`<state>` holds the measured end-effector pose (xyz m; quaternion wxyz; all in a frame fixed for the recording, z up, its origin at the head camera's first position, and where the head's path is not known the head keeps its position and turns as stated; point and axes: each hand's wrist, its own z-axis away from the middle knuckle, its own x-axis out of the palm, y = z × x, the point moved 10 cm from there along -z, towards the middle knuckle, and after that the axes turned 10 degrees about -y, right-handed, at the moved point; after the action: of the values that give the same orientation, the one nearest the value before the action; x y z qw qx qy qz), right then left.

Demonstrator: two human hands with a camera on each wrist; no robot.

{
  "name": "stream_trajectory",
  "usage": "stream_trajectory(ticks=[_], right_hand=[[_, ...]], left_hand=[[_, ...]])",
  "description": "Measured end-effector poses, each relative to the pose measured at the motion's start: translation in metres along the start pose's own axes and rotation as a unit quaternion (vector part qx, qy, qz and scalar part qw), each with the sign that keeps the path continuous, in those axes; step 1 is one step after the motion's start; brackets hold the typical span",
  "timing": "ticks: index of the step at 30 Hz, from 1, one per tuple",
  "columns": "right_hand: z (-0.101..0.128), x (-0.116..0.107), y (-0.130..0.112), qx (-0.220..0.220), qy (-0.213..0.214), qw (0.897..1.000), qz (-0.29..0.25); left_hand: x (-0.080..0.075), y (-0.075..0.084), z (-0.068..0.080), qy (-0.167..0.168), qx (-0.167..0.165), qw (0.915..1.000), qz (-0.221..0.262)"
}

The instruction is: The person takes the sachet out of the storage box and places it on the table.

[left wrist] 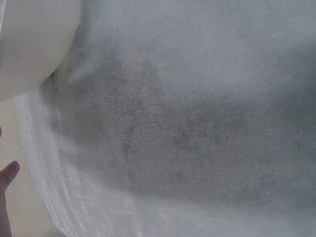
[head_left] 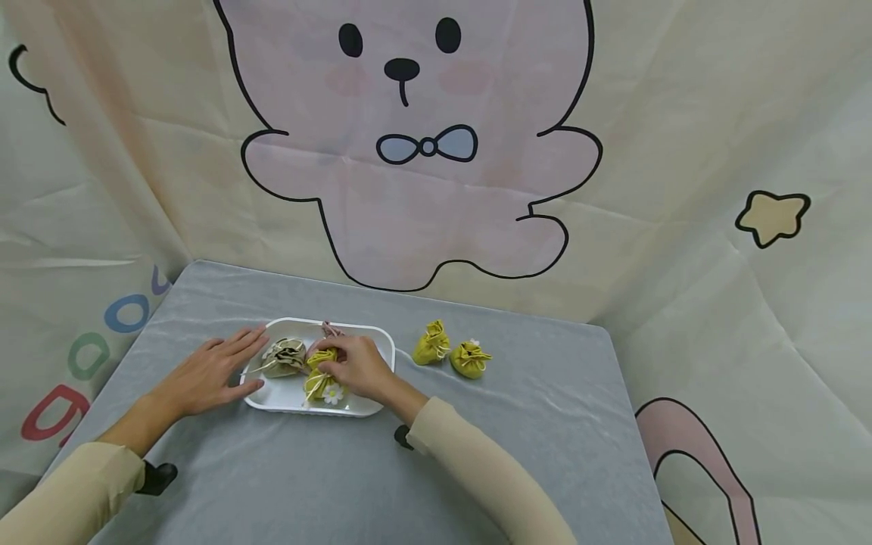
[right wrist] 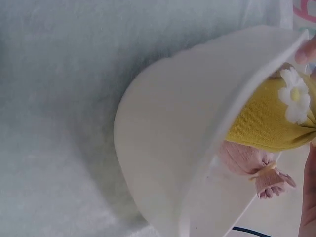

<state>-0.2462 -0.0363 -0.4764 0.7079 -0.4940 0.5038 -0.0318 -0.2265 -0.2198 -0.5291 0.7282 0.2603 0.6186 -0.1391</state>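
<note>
Right hand (head_left: 357,367) down in the white tray (head_left: 371,338), fingers curled round the top of a yellow bag (head_left: 320,381) with a small white flower on it. That bag sitting in the near part of the tray, right under the right hand's fingertips. Just behind the right hand, a pink bag (head_left: 330,331), mostly hidden, with only its tied top poking up. Between the two hands, a tan bag (head_left: 284,356), also in the tray. Left hand (head_left: 207,375) flat and open, fingers straight and a bit spread, resting at the tray's left edge with the fingertips close to the tan bag; hard to tell if touching it. Hands near each other but apart, tray between them. Off to the right of the right hand, two more yellow bags (head_left: 450,350) on the grey cloth (head_left: 518,424), side by side and out of the tray. Seen from the right wrist: tray rim very close, yellow bag with its flower tucked inside, pink bag right beside it. Seen from the left wrist: mostly grey cloth, a corner of the tray, one fingertip at the edge.
</note>
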Motion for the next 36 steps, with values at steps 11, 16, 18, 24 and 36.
stream_trajectory(ticks=[11, 16, 18, 24, 36], right_hand=[[0.009, -0.022, -0.003, -0.023, 0.007, 0.999, 0.023], [0.015, -0.034, -0.003, -0.032, 0.012, 0.999, 0.004], [0.017, -0.04, -0.002, -0.034, 0.019, 0.999, 0.001], [0.023, -0.055, 0.0, -0.029, 0.029, 0.999, -0.006], [0.045, -0.099, 0.001, -0.036, 0.071, 0.997, -0.002]], left_hand=[[-0.001, 0.003, 0.0, 0.012, 0.01, 0.9999, -0.003], [-0.002, 0.005, 0.0, 0.025, 0.02, 0.9995, -0.004], [-0.004, 0.006, 0.001, 0.036, 0.028, 0.999, -0.005], [-0.007, 0.007, 0.003, 0.053, 0.039, 0.9978, -0.009], [-0.007, 0.006, 0.003, 0.048, 0.033, 0.9983, -0.01]])
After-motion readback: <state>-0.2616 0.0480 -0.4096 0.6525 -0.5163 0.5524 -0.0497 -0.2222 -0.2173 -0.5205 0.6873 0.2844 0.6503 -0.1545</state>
